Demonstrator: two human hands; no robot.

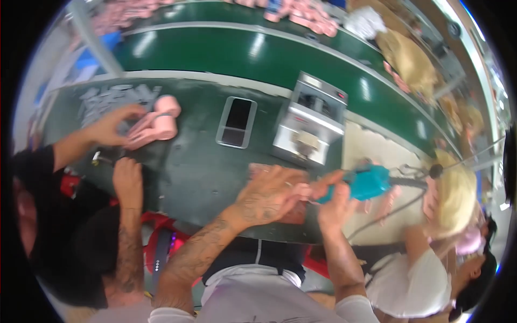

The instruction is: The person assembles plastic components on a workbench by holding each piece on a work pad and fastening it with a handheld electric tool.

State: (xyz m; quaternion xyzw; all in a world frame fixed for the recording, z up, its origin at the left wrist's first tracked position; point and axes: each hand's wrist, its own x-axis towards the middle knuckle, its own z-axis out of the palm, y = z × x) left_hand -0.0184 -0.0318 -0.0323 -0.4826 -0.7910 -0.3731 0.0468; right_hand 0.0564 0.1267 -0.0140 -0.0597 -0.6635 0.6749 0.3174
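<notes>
My right hand [336,204] is wrapped round a teal electric screwdriver [369,183], which lies nearly level with its tip end toward the left. A cable runs from its rear to the right. My left hand [264,196] pinches a small pink part [302,190] right at the tool's front end. Fingers hide most of that part, and blur keeps its shape from showing. Beneath both hands lies a flat pinkish-brown pad [293,216] on the dark green table [199,177]. Just beyond my hands stands a silver box-shaped screw feeder [309,121].
A smartphone [237,123] lies left of the feeder. At left, a co-worker's hands [116,126] work near a pink device [164,118] and grey pieces [105,99]. Another person [412,280] sits at right by a pale board [355,142]. Behind runs a green conveyor [199,51].
</notes>
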